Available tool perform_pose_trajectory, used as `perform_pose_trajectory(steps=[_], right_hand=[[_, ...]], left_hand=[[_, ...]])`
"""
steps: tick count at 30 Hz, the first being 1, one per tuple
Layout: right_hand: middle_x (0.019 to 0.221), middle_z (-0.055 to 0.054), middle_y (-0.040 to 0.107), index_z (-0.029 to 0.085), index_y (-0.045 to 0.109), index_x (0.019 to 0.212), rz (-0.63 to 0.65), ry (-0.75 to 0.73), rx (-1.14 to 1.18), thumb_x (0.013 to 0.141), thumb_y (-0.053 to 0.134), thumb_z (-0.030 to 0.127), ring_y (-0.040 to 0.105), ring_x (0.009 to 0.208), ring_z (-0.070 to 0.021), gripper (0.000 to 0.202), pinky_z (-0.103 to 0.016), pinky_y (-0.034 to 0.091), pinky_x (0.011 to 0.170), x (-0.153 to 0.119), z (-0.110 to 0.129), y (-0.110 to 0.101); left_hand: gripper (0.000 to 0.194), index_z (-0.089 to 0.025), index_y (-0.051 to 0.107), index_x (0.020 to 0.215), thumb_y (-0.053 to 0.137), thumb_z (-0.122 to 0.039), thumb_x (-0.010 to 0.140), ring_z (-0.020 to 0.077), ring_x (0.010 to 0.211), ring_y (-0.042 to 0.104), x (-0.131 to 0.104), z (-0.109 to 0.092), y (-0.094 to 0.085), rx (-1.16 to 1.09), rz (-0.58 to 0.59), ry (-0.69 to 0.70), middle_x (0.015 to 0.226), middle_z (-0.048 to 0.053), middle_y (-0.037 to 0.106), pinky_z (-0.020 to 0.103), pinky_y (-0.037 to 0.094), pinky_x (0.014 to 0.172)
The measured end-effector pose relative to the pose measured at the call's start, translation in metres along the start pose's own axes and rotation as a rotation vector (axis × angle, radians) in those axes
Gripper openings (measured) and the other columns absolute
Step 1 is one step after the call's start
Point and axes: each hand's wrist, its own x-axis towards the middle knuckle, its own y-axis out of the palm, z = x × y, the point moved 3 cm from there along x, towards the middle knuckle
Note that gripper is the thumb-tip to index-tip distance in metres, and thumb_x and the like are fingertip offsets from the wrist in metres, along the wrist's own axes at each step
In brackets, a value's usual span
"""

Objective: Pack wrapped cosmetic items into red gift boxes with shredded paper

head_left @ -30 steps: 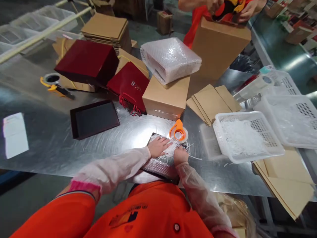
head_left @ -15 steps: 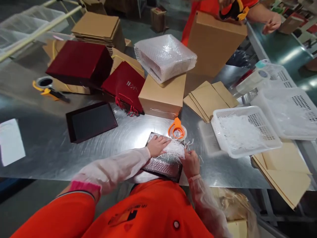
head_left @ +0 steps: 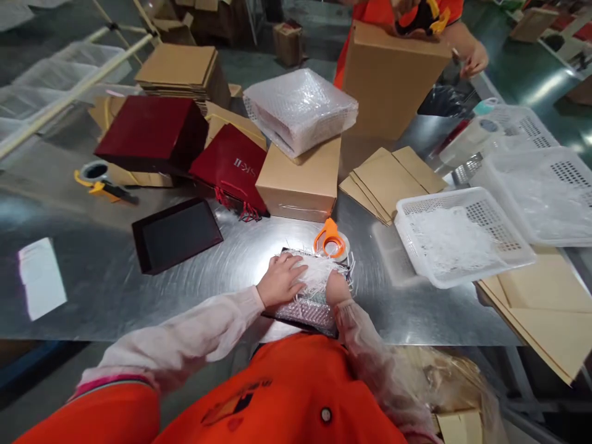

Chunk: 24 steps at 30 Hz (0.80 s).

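Note:
My left hand [head_left: 280,281] lies with spread fingers on a mound of white shredded paper [head_left: 317,274], pressing its left side. The paper fills the far part of a dark shallow box [head_left: 296,322], and bubble wrap [head_left: 311,312] covers the part nearest me. On the right side of the paper is my right hand [head_left: 337,287], its fingers hidden, so their grip does not show. Loose strands stick out past the box's right edge. Just beyond the box lies an orange tape dispenser [head_left: 330,239] with a roll of tape.
A dark red lid-like tray [head_left: 182,237] lies left. Behind stand a red bag [head_left: 229,163], a carton [head_left: 298,185] topped by a bubble-wrapped parcel [head_left: 300,111], and a dark red box [head_left: 150,129]. A white basket [head_left: 419,259] of shreds stands right. Across the table, a person handles a tall carton [head_left: 393,80].
My left hand has shifted slightly left with its fingers spread wider. My right hand has moved left from the box's edge onto the paper. The view has turned slightly.

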Motion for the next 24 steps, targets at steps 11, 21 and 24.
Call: perform_pose_trajectory(steps=[11,21,24], right_hand=[[0.138,-0.022,0.057,0.005,0.05,0.143,-0.214,-0.196,-0.021,0.085,0.045,0.01,0.06,0.117,-0.0286,0.058,-0.038,0.049,0.096,-0.06,-0.014,-0.009],[0.151,-0.002,0.05,0.03,0.065,0.13,-0.054,-0.585,0.161,0.087,0.05,0.012,0.046,0.14,-0.0257,0.049,-0.042,0.044,0.111,-0.128,-0.027,-0.049],[0.15,-0.004,0.051,0.028,0.064,0.131,-0.15,-0.604,0.302,0.091,0.046,0.013,0.05,0.137,-0.0211,0.047,-0.037,0.049,0.107,-0.124,-0.046,-0.058]], left_hand=[[0.038,-0.006,0.058,0.125,0.041,-0.006,0.09,0.026,0.11,0.061,0.02,0.004,0.049,0.123,0.072,-0.38,0.118,0.019,0.063,0.035,0.049,0.095],[0.056,-0.01,0.057,0.132,0.064,-0.017,0.077,0.0317,0.121,0.054,-0.011,-0.01,0.003,0.077,0.157,-0.231,0.145,0.021,0.052,0.04,0.045,0.095],[0.034,-0.023,0.069,0.118,0.053,-0.015,0.088,0.0284,0.115,0.055,-0.022,-0.017,-0.023,0.06,0.043,-0.243,0.135,0.009,0.062,0.042,0.042,0.089]])
